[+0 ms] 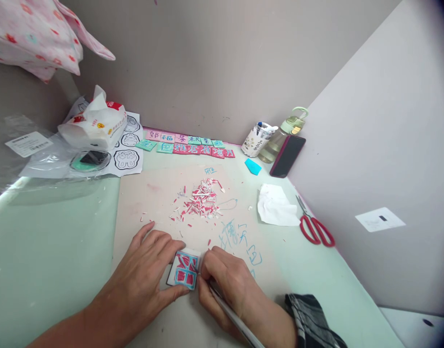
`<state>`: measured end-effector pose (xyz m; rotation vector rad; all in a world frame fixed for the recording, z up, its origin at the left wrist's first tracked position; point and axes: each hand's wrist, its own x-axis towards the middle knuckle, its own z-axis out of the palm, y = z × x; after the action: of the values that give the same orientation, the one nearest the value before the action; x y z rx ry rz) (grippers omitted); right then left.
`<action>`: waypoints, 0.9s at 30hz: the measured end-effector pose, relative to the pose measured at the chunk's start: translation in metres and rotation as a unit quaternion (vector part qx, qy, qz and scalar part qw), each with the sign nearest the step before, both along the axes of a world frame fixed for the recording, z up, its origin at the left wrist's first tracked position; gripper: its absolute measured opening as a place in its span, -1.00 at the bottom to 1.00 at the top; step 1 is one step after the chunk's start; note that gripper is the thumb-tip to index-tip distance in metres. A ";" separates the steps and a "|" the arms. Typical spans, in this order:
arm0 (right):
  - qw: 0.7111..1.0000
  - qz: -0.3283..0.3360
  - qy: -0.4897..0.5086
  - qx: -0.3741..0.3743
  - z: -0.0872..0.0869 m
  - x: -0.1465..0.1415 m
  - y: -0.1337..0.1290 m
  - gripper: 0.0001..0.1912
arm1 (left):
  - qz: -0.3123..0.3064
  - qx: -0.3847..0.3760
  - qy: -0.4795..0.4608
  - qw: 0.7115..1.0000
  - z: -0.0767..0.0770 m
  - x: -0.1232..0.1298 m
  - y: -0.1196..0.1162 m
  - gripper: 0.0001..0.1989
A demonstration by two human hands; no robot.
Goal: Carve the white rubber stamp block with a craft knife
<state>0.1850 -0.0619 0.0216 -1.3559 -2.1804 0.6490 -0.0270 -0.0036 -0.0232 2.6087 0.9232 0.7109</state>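
Note:
A small square carving block (185,276) lies on the beige board, its white face drawn with blue lines and red patches. My left hand (149,263) steadies it, index finger at the top edge and thumb along the bottom. Closed in my right hand (227,275) is a slim silver carving knife (236,316), its long handle slanting down to the right. The knife's tip meets the block's right side, partly hidden by my fingers. Beyond the hands sits a heap of red and white shavings (203,198).
Beige board (135,203) bears blue handwriting. Carved character tiles (187,145) line the back. Tissue pack (98,125) and plastic bag (44,154) lie left. Right: pen cup (257,140), bottle (274,142), phone (287,157), blue scrap (252,166), crumpled tissue (276,208), red scissors (316,229).

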 end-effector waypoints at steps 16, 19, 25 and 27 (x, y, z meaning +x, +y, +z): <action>1.000 0.016 -0.018 0.017 -0.002 0.003 0.002 -0.73 | 0.002 -0.014 0.000 1.000 -0.001 -0.002 0.000 -0.37; 0.999 0.024 -0.018 0.021 -0.002 0.003 0.002 -0.73 | 0.002 -0.017 -0.004 1.000 -0.002 -0.002 -0.001 -0.38; 0.999 0.027 -0.013 0.023 0.000 0.001 0.002 -0.73 | 0.005 -0.022 -0.011 1.000 -0.002 -0.001 -0.001 -0.38; 0.999 0.027 -0.014 0.010 0.001 0.001 0.002 -0.73 | 0.002 -0.024 -0.007 1.000 -0.001 -0.002 -0.001 -0.40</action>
<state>0.1861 -0.0601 0.0225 -1.3086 -2.2464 0.6308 -0.0288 -0.0047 -0.0247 2.5579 0.9300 0.7000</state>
